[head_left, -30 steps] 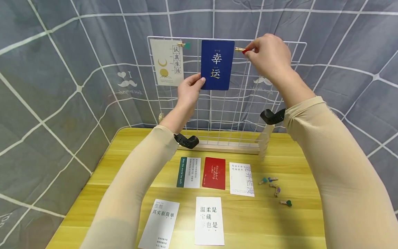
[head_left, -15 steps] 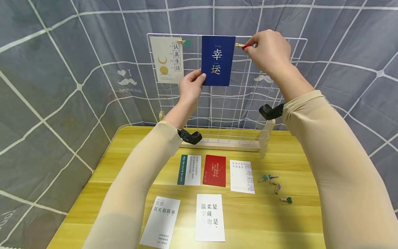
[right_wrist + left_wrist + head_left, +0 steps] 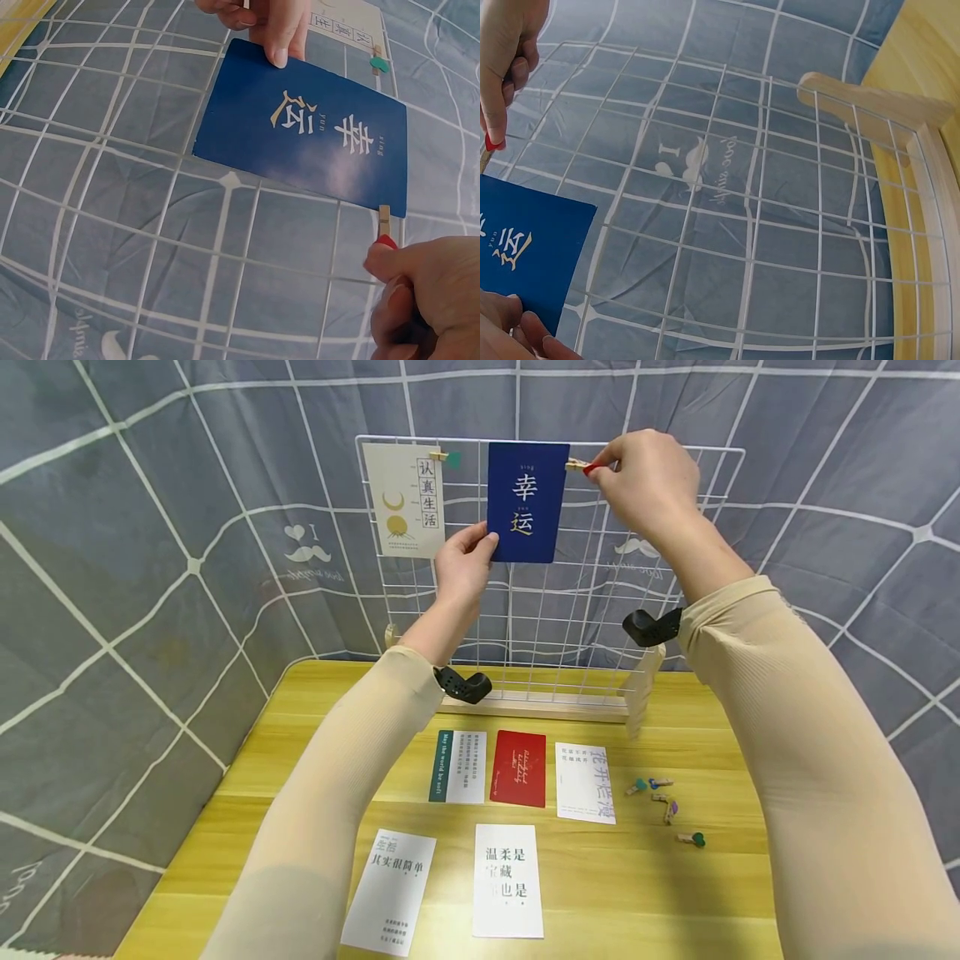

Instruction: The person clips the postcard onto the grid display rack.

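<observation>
Blue cardstock with white and gold characters is standing before the white wire grid [image 3: 465, 440]: this card [image 3: 527, 502] is sitting just under its top bar, between both hands. The left hand [image 3: 463, 560] is pinching the lower left edge, presumably keeping the lettering uncovered. At the upper right edge, the right hand [image 3: 648, 477] is gripping a red-ended clothespin [image 3: 384, 221], apparently aligning it with the grid; whether it's biting, I'm not telling for certain.
</observation>
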Available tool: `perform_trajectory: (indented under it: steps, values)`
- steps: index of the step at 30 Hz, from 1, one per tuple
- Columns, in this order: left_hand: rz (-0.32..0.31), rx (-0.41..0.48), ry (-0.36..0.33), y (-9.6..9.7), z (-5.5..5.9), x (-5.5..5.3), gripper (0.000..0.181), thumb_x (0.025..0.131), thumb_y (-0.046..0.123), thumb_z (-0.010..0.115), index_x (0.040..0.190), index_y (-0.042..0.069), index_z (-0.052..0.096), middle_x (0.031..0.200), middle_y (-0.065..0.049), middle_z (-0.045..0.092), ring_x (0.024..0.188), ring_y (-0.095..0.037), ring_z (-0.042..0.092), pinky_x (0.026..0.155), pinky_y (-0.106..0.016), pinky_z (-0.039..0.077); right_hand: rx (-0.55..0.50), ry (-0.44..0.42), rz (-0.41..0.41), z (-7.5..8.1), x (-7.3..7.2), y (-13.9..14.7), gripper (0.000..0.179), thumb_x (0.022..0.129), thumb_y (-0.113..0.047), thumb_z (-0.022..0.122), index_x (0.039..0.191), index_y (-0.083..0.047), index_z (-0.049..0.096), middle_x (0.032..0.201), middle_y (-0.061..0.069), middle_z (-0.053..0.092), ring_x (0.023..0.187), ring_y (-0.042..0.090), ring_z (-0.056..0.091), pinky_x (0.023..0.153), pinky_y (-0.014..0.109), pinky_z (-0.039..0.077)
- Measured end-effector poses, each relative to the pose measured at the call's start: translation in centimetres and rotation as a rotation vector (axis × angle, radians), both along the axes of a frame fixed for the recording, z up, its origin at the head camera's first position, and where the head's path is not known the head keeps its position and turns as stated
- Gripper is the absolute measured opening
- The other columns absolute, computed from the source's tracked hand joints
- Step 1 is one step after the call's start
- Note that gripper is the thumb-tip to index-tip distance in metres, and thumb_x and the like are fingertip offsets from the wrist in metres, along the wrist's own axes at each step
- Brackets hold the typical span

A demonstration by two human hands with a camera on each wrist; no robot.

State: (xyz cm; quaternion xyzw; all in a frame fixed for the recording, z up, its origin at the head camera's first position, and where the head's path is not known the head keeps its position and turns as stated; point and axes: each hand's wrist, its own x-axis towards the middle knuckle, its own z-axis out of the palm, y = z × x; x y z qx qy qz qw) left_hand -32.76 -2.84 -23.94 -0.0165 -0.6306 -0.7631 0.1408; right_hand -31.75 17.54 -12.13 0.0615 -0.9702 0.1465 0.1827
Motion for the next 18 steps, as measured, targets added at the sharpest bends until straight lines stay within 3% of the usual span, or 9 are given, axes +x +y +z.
perform_trajectory:
  steps: [6, 13, 18]
  values:
    - [0.000, 0.006, 0.015, 0.04, 0.02, -0.09, 0.030, 0.103, 0.007, 0.061, 0.131, 0.000, 0.067, 0.119, -0.012, 0.067, 0.103, -0.016, 0.064, 0.090, -0.025, 0.052, 0.000, 0.020, 0.003, -0.13, -0.18, 0.01, 0.038, 0.108, -0.034, 0.050, 0.137, -0.017, 0.068, 0.129, 0.008, 0.070, 0.108, 0.029, 0.059, 0.068, 0.039, 0.036]
    - [-0.004, 0.006, 0.020, 0.11, 0.14, 0.20, 0.031, 0.104, 0.007, 0.060, 0.133, 0.000, 0.066, 0.118, -0.011, 0.067, 0.103, -0.016, 0.064, 0.096, -0.031, 0.052, -0.002, 0.037, -0.003, -0.34, -0.40, -0.17, 0.039, 0.108, -0.034, 0.048, 0.136, -0.017, 0.069, 0.125, 0.007, 0.071, 0.106, 0.029, 0.059, 0.068, 0.039, 0.036]
    - [0.001, 0.014, 0.001, 0.33, 0.27, 0.30, 0.029, 0.104, 0.008, 0.060, 0.132, 0.002, 0.067, 0.116, -0.008, 0.067, 0.102, -0.015, 0.065, 0.090, -0.024, 0.053, 0.000, 0.048, -0.006, -0.38, -0.46, -0.18, 0.038, 0.108, -0.033, 0.047, 0.136, -0.018, 0.069, 0.127, 0.007, 0.071, 0.109, 0.029, 0.061, 0.069, 0.039, 0.036]
